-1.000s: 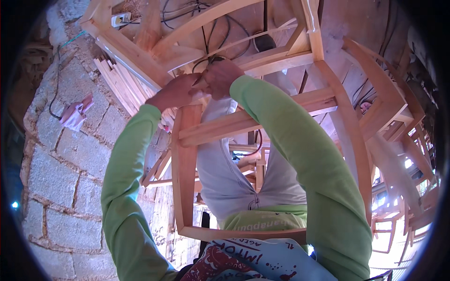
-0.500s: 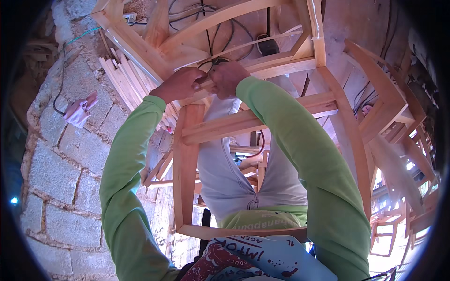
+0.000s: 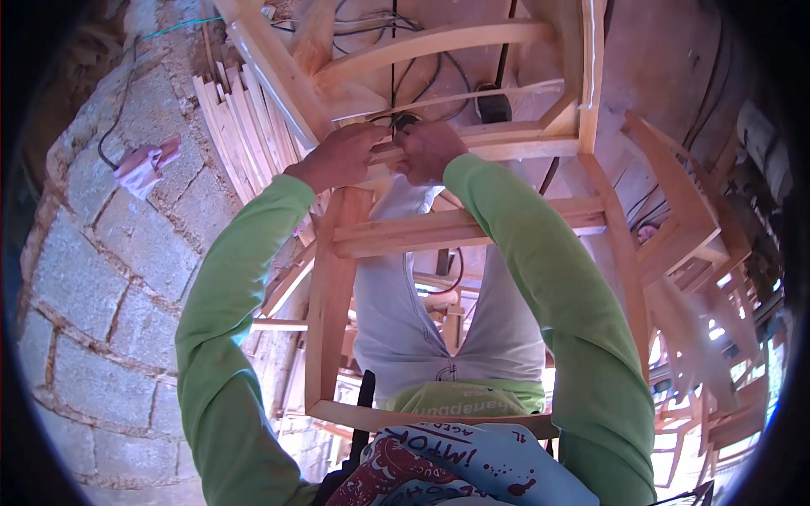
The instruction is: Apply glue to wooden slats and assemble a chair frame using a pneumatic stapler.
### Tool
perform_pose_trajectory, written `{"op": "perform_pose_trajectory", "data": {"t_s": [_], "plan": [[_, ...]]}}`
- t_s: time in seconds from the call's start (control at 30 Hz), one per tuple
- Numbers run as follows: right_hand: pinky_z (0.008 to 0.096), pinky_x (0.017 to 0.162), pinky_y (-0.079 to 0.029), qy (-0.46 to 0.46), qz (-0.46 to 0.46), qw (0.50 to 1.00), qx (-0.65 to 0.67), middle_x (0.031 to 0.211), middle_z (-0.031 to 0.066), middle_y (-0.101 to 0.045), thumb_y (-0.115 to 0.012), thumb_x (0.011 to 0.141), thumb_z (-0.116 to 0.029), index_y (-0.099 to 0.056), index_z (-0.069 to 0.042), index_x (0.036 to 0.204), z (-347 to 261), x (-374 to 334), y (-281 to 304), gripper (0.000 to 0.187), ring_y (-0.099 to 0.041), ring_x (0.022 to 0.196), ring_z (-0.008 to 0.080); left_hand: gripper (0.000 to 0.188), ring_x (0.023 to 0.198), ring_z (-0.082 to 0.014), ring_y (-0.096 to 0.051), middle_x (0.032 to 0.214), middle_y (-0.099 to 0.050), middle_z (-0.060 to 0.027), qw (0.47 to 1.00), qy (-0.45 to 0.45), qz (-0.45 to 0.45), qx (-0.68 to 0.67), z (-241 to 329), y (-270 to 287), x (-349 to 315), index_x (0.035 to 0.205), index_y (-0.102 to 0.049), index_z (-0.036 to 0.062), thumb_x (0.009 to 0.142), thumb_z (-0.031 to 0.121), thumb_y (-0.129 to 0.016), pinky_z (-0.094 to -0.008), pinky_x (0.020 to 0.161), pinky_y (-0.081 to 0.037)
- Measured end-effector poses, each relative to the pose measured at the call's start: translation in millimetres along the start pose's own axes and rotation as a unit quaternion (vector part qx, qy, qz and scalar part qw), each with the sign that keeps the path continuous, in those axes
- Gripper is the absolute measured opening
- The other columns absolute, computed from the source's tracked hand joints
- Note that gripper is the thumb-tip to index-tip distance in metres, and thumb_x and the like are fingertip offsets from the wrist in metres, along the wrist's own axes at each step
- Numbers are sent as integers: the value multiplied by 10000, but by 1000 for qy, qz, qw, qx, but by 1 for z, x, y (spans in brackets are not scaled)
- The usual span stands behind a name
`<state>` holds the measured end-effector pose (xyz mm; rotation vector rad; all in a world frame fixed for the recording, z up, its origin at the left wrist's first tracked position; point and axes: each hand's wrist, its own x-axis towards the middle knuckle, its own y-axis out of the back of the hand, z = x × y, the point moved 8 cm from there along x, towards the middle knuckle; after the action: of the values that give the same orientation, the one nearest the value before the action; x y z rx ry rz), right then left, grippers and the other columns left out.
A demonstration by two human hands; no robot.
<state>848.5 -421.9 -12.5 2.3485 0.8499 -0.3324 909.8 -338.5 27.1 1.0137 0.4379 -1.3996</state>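
A pale wooden chair frame [image 3: 468, 226] lies across my lap, its crossbar passing under my right forearm. Both hands work close together at the far rail of the frame [image 3: 515, 139]. My left hand [image 3: 344, 157] is closed, its fingertips pinched at the rail. Beside it, my right hand [image 3: 432, 153] is also closed, thumb and fingers pressed together. A small dark thing [image 3: 406, 122] shows just behind the right fingers; its kind is unclear. Whatever lies between the fingertips is too small or hidden to make out. A thin wooden strip [image 3: 498, 94] runs just beyond the hands.
Several narrow wood strips [image 3: 245, 126] lean by the block wall [image 3: 126, 244] at left, where a pinkish cloth [image 3: 148, 166] lies. Dark cables [image 3: 430, 63] are on the floor beyond. More wooden chair parts [image 3: 683, 198] stand at right.
The view has shifted, so the frame and surroundings sit slightly differently. Both hands stay together at the far rail, their fingers still closed.
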Motion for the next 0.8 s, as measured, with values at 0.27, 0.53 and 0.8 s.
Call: {"op": "perform_pose_trajectory", "data": {"t_s": [0.27,0.53,0.8], "plan": [[489,726,-560,21,12,1000,-20,884,156,-695,-797,762,-419,-704,-39,1023,-9,0,6,471,-691,822,389,448,1194,-215,-617,1308,-627,-139,872,68,340,-344,-52,78,-216,1443,-487,-22,1012,57,-578,-336,1060,-476],[442,682,-566,102,112,988,-11,829,151,-686,-816,755,-490,-696,-44,945,13,-5,-7,499,-689,767,340,380,1085,-186,-656,1239,-650,-130,502,319,574,-563,-130,-298,-474,1366,-544,-3,1009,124,-572,-362,967,-551],[316,858,-529,-55,-85,989,103,1077,144,-730,-673,967,-224,-700,4,1168,52,6,-35,305,-689,932,230,221,813,-354,-666,899,-694,-158,491,497,495,-516,-65,-626,-382,1036,-674,19,900,193,-674,-460,694,-532]]}}
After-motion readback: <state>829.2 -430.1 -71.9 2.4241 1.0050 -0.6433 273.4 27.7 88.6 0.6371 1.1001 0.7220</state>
